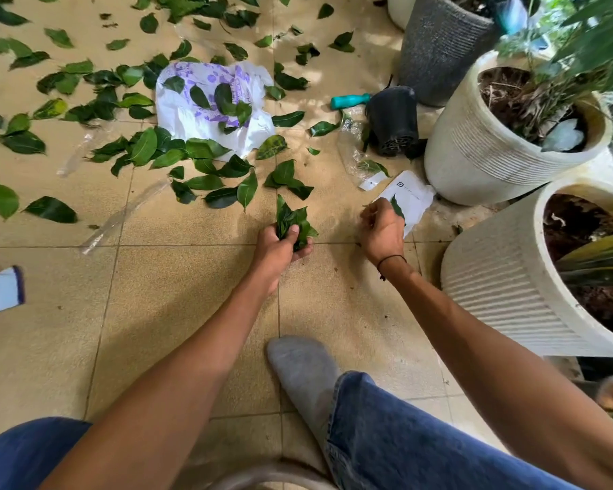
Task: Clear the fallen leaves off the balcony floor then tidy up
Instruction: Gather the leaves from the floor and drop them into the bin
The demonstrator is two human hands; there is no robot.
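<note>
Midway through gathering: you are picking leaves off the balcony floor by hand.

Your left hand (280, 242) is curled round a bunch of leaves (292, 221), fairly full by the look of it, and your right hand (383, 226) pinches a single leaf (397, 206) just above a white card (416, 198) beside the ribbed white pot (475, 157). Most scattered leaves (146, 146) still lie on the floor (156, 305) ahead and to your left, several on the white and purple bag (184, 114), so the clearing looks far from done. Next, pass that leaf into the left-hand bunch, and drop the load in the bag before reaching further out.
</note>
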